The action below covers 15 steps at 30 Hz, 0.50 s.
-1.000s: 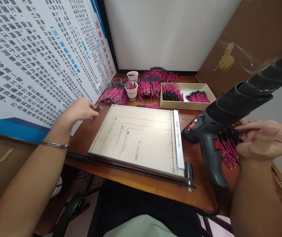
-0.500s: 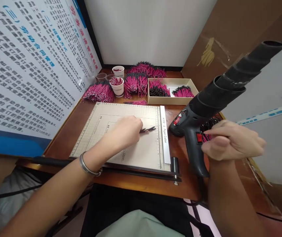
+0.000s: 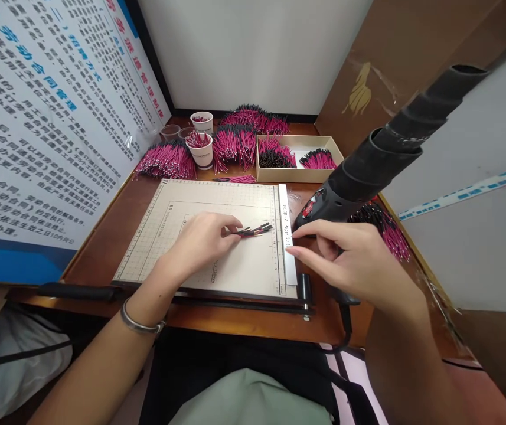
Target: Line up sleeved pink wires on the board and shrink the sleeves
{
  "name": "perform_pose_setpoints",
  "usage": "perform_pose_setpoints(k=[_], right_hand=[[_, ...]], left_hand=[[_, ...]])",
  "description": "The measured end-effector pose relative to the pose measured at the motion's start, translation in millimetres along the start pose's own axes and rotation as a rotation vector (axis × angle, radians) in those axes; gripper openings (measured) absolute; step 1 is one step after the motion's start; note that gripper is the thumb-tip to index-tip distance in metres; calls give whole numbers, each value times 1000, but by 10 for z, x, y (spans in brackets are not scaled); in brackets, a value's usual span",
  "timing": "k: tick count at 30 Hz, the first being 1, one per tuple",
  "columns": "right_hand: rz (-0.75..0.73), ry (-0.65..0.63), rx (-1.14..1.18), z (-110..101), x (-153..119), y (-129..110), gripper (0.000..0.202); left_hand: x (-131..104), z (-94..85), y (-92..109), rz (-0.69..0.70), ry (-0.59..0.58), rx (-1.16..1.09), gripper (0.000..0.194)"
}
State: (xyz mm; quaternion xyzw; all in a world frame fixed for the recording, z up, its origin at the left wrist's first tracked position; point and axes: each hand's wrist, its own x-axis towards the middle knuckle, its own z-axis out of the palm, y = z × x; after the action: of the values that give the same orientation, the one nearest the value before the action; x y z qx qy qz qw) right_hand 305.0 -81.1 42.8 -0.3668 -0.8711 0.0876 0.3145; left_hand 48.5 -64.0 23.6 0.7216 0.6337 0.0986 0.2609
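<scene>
My left hand (image 3: 203, 241) is over the board of a paper cutter (image 3: 146, 248), thumb and fingers closed around one end of a small bunch of short wires (image 3: 256, 231). The wires' black ends point right, toward the white strip on the cutter's edge. My right hand (image 3: 354, 260) is by that strip, its thumb and forefinger apart with nothing visible between them. Behind it, a black pistol-grip hot-air gun (image 3: 345, 198) points up and right; its handle is mostly hidden by the right hand.
Piles of pink wires with black ends (image 3: 170, 160) lie at the back, beside paper cups (image 3: 202, 154) holding pink pieces. A shallow cardboard box (image 3: 297, 175) contains more wires. Another wire pile (image 3: 394, 236) is right of the gun. The cutter's black handle (image 3: 75, 291) extends left.
My right hand has moved left from beside the wire pile behind the gun to the cutter's strip, its fingers opening. My left hand has shifted slightly left, still at the bunch of wires.
</scene>
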Motion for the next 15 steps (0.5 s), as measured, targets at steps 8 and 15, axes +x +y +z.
perform_pose_setpoints(k=[8, 15], right_hand=[[185, 183, -13, 399, -325, -395, 9], [203, 307, -35, 653, -442, -561, 6]], left_hand=[[-43, 84, -187, -16, 121, -249, 11], [-201, 167, -169, 149, 332, -336, 14]])
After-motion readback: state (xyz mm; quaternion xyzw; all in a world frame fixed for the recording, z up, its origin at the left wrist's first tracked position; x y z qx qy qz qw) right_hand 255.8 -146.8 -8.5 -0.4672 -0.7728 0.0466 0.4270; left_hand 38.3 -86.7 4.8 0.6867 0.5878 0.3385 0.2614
